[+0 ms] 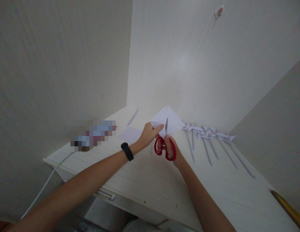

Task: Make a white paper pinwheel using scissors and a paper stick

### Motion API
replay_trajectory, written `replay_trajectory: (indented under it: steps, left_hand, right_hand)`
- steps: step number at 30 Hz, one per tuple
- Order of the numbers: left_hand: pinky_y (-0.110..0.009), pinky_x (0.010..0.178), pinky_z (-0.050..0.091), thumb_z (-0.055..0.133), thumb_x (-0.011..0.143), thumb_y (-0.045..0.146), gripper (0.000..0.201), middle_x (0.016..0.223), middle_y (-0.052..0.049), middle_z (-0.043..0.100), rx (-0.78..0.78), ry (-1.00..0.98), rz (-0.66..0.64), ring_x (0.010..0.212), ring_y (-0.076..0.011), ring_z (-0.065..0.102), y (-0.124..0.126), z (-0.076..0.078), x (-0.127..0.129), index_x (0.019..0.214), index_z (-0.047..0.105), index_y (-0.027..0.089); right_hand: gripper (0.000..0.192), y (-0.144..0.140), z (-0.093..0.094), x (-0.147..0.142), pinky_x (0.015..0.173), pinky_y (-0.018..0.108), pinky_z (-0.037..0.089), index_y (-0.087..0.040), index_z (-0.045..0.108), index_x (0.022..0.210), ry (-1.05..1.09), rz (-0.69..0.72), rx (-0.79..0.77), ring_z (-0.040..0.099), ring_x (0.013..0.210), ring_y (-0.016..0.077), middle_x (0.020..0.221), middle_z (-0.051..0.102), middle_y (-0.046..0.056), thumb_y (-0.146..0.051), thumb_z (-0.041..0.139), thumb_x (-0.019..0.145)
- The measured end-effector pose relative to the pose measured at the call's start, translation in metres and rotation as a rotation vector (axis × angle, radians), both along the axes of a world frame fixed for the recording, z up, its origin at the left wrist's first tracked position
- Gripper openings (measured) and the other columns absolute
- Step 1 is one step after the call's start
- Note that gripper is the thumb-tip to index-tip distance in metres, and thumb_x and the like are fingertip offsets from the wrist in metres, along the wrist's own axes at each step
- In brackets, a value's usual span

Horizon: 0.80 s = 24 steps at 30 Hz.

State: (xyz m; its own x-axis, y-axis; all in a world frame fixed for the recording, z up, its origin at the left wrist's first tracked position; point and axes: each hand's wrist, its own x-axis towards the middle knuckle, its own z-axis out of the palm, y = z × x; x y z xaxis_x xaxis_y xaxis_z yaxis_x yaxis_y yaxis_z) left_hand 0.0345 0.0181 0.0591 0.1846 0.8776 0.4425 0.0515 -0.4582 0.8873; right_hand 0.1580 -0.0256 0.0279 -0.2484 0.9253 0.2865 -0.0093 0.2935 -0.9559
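Note:
A square white sheet of paper (pixel 173 120) is held up over the desk, one corner pointing away from me and a crease running to that corner. My left hand (pixel 151 132) pinches its left side, thumb on top. In my right hand (pixel 172 146) are red-handled scissors (pixel 172 154), with fingers through the loops. The blade lies over the paper along its middle line, near the corner closest to me. Whether the blades are fully closed is hard to see. A black band sits on my left wrist.
Several paper pinwheels on rolled sticks (pixel 208 133) lie at the right of the white desk (pixel 140 180). Another sheet (pixel 130 133) and a thin paper stick (pixel 133 117) lie left. A blurred-out object (pixel 95 135) with a white cable (pixel 50 177) rests by the left wall.

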Motion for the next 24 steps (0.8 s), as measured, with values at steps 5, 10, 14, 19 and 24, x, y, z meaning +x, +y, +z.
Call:
replay_trajectory:
  steps: [5,10,14,19,24]
  left_hand:
    - [-0.022,0.047,0.034,0.051,0.079,0.036,0.032,0.046,0.004,0.045,0.002,0.001,0.004,0.045,-0.009,0.043,-0.0009,0.0011,-0.0003,0.054,0.047,0.016]
    - [-0.022,0.047,0.034,0.051,0.079,0.037,0.033,0.046,0.004,0.045,-0.004,0.008,0.0,0.045,-0.009,0.043,-0.0004,0.0012,0.0002,0.054,0.047,0.016]
    - [-0.022,0.047,0.034,0.052,0.078,0.037,0.031,0.047,0.004,0.046,-0.003,0.001,0.006,0.047,-0.0092,0.044,-0.0001,0.0012,0.0005,0.056,0.048,0.016]
    - [-0.022,0.048,0.034,0.051,0.079,0.036,0.031,0.046,0.004,0.045,0.002,0.004,0.006,0.048,-0.0096,0.044,-0.0017,0.0022,-0.0001,0.055,0.047,0.016]
    - [-0.021,0.047,0.034,0.051,0.079,0.036,0.033,0.044,0.004,0.045,-0.007,0.003,0.003,0.046,-0.0091,0.044,-0.0007,0.0015,0.0,0.054,0.046,0.016]
  right_hand:
    - [0.051,0.0009,-0.001,0.0008,0.042,0.025,0.043,-0.019,0.05,0.093,-0.003,-0.011,-0.001,0.055,0.049,0.013,0.063,0.055,-0.001,-0.067,0.038,0.083]
    - [0.05,0.0002,-0.0004,0.0012,0.042,0.025,0.042,-0.019,0.05,0.094,-0.021,-0.008,0.007,0.055,0.05,0.0135,0.062,0.056,0.0,-0.066,0.038,0.084]
    - [0.05,-0.0012,0.0009,0.0013,0.041,0.024,0.041,-0.019,0.051,0.093,-0.027,0.003,0.029,0.053,0.048,0.0125,0.06,0.056,-0.001,-0.065,0.036,0.086]
    - [0.05,-0.0006,0.0003,0.0019,0.041,0.024,0.04,-0.018,0.052,0.093,-0.052,-0.004,0.037,0.051,0.046,0.0123,0.058,0.055,-0.001,-0.065,0.035,0.086]
    - [0.053,0.0021,-0.0024,0.0029,0.042,0.024,0.042,-0.018,0.053,0.095,-0.056,-0.017,0.038,0.047,0.044,0.0111,0.058,0.053,-0.002,-0.067,0.037,0.084]
